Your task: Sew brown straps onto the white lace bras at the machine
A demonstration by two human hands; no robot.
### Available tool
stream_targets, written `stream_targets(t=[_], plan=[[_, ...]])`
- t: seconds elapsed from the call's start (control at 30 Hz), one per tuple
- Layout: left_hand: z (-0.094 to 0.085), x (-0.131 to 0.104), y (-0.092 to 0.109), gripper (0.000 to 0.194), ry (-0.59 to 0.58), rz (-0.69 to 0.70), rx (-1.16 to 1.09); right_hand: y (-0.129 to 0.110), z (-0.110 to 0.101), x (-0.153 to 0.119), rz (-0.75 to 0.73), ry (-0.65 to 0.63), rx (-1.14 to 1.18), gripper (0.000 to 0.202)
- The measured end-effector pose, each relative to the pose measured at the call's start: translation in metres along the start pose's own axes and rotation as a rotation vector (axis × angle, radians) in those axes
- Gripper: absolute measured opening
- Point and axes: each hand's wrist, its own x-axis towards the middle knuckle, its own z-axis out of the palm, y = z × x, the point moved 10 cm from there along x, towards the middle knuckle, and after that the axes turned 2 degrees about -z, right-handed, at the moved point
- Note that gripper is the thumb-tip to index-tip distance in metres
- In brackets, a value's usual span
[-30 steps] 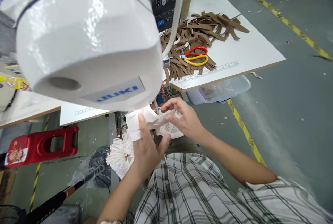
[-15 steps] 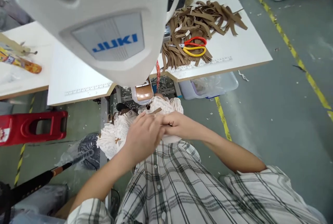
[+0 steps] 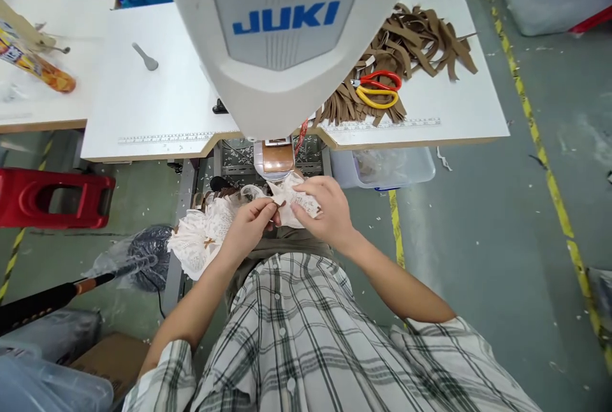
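A piece of white lace fabric (image 3: pixel 306 205) is stretched between my two hands, just below the sewing machine's rounded arm end (image 3: pixel 277 158). My left hand (image 3: pixel 251 224) pinches the fabric's near corner between thumb and fingertips; a small brown bit shows at the pinch. My right hand (image 3: pixel 329 214) has the lace between its curved fingers and thumb. A bunched pile of white lace (image 3: pixel 203 236) with a small brown bow lies to the left, partly behind my left forearm.
The white sewing machine head (image 3: pixel 287 36) stands over the white table (image 3: pixel 157 106). Brown fabric strips (image 3: pixel 415 42) and red-and-yellow scissors (image 3: pixel 377 90) lie on its right side. A clear plastic bin (image 3: pixel 396 168) sits below, and a red stool (image 3: pixel 57 198) stands left.
My hands, overlapping before, have drawn apart, and the white lace now shows stretched between them. The view has shifted, showing more of the table's left side.
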Motion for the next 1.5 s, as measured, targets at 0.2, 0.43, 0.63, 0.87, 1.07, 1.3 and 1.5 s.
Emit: stream_targets(t=[0.2,0.43,0.63,0.87,1.07,1.3,1.5], plan=[[-0.003,-0.009,0.019,0.032,0.064,0.102,0.317,-0.014,0.02,0.001,-0.083,-0.182,-0.053,0.021],[-0.004,-0.009,0.019,0.034,0.083,0.098,0.394,-0.007,0.026,0.001,-0.035,-0.192,0.064,0.014],[-0.006,-0.007,0.02,0.031,0.098,0.136,0.507,0.012,0.036,-0.003,0.278,-0.298,0.396,0.018],[0.009,-0.011,0.024,0.026,-0.037,0.207,0.718,0.043,0.078,-0.03,0.779,-0.464,0.9,0.025],[0.002,-0.008,0.026,0.029,-0.025,0.214,0.712,0.041,0.089,-0.04,0.867,-0.397,1.014,0.034],[-0.011,0.01,-0.013,0.047,0.004,-0.053,0.151,-0.006,0.041,-0.014,0.074,-0.251,0.251,0.021],[-0.008,0.019,-0.031,0.041,-0.034,-0.138,-0.035,0.07,-0.019,0.045,0.023,-0.112,-0.077,0.03]])
